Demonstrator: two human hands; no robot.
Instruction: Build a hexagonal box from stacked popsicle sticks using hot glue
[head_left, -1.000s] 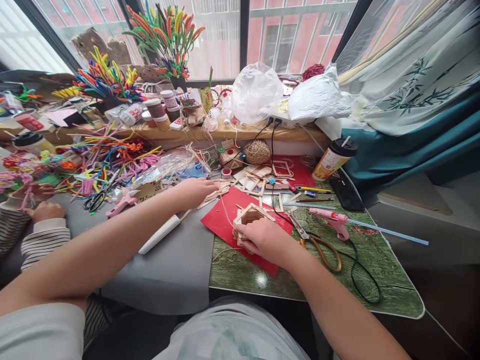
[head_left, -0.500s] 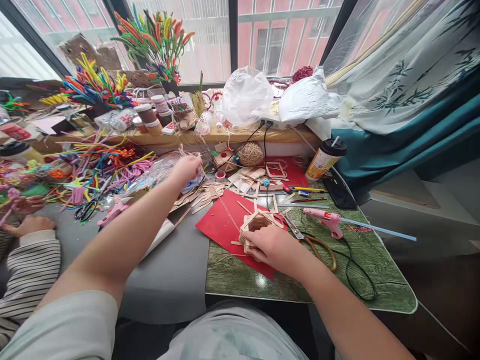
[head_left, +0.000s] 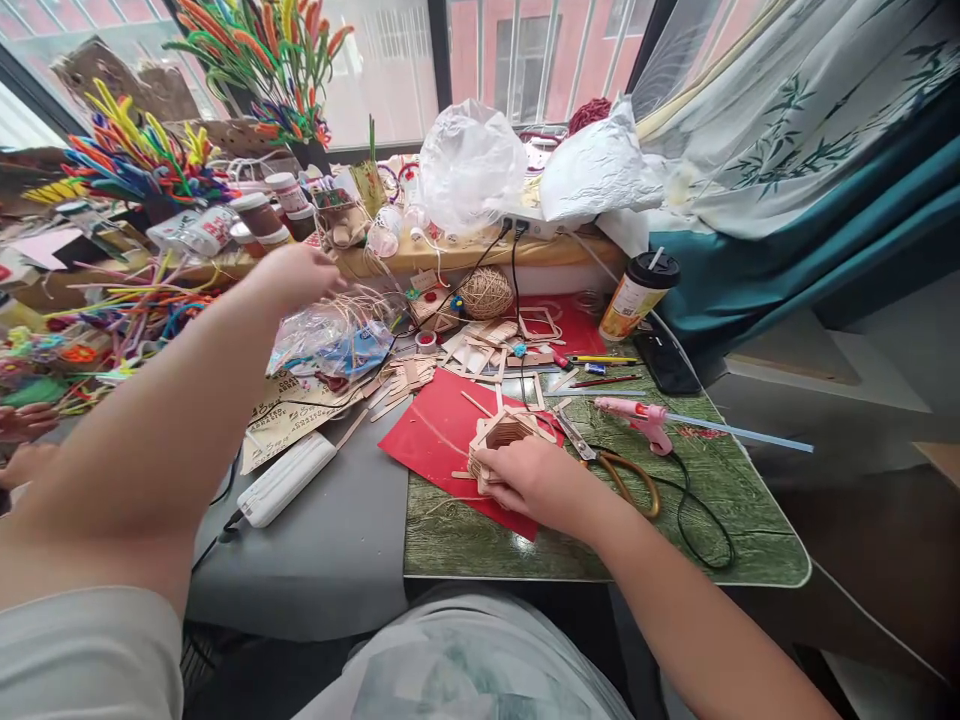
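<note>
My right hand (head_left: 529,475) is closed round the near rim of a many-sided box of stacked wooden craft sticks (head_left: 504,430). The box rests on a red sheet (head_left: 427,430) on the green wood-patterned mat. My left hand (head_left: 304,275) is raised at the left over a clear plastic bag (head_left: 322,340) and a tangle of thin pale strands (head_left: 367,305). Its fingers are blurred, and whether they hold a strand cannot be made out. Loose craft sticks (head_left: 409,380) lie behind the red sheet.
Scissors (head_left: 581,440), a pink glue gun (head_left: 637,415), a phone (head_left: 667,365) and a lidded cup (head_left: 637,295) are at the right. A white power strip (head_left: 289,480) lies left. Another person's hand (head_left: 30,425) is at the far left.
My left hand has moved left and up, away from the middle of the clutter. The view has shifted, and the power strip now shows fully. My right hand stays on the stick box.
</note>
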